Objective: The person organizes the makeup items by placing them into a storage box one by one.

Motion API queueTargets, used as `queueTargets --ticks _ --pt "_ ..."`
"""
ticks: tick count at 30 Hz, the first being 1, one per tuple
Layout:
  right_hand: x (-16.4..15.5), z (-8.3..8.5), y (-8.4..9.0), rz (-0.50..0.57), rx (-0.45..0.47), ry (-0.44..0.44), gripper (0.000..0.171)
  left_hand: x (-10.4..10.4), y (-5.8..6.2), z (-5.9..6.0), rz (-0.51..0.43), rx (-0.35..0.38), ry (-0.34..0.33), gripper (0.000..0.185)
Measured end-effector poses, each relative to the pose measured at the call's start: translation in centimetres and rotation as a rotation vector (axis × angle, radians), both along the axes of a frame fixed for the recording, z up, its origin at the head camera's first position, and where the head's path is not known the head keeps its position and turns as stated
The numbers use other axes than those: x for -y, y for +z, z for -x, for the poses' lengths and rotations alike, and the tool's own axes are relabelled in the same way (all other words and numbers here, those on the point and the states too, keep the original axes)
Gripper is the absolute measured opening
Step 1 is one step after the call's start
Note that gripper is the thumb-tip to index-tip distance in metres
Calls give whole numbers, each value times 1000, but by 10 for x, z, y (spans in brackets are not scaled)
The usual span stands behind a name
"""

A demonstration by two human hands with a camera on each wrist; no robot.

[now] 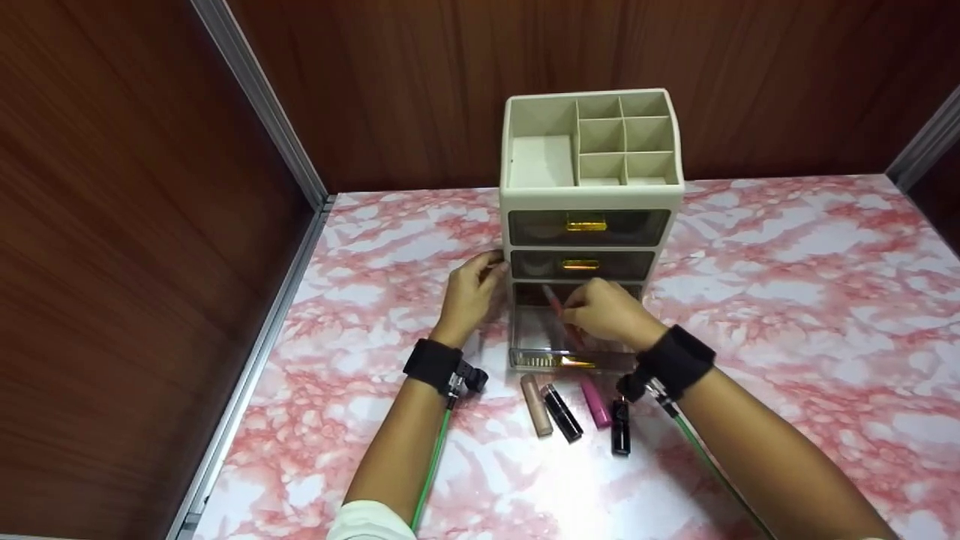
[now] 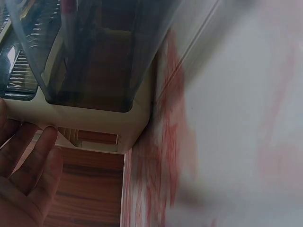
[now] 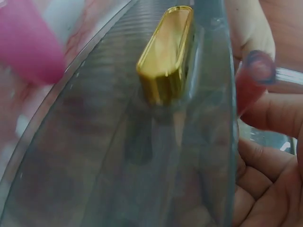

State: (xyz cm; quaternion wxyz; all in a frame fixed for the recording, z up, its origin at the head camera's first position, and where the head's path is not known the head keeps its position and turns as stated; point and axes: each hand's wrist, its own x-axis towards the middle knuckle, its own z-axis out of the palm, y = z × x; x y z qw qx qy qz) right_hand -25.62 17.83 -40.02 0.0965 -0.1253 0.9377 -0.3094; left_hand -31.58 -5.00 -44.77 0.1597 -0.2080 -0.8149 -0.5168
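My right hand point(image 1: 606, 311) is over the pulled-out bottom drawer point(image 1: 534, 360) of a cream cosmetics organizer point(image 1: 592, 197). Its thumb and fingers pinch a slim red cosmetic tube point(image 1: 553, 300), which slants with its greyish end toward the organizer. In the right wrist view the red tube point(image 3: 248, 87) shows behind the drawer's clear front, beside the gold handle point(image 3: 165, 59). My left hand point(image 1: 469, 292) touches the organizer's left side; in the left wrist view its fingers point(image 2: 45, 146) lie extended against the side wall near a slot.
In front of the drawer lie a beige tube point(image 1: 536, 405), a black tube with a silvery end point(image 1: 562, 412), a magenta tube point(image 1: 595, 403) and a shorter black one point(image 1: 621, 427). Two upper drawers are closed. Brown panels point(image 1: 420, 90) stand behind and left of the marbled table point(image 1: 360, 300).
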Motion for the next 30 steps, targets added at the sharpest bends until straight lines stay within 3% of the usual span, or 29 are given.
queueTargets --ticks 7,21,30 --pt "19 7 -3 0 48 -13 16 0 0 1 19 -4 8 28" --pt "43 17 -25 -23 89 -36 25 0 -2 0 -7 3 -6 30" --pt "54 21 -27 -77 36 -22 30 -1 -3 0 15 -33 10 29"
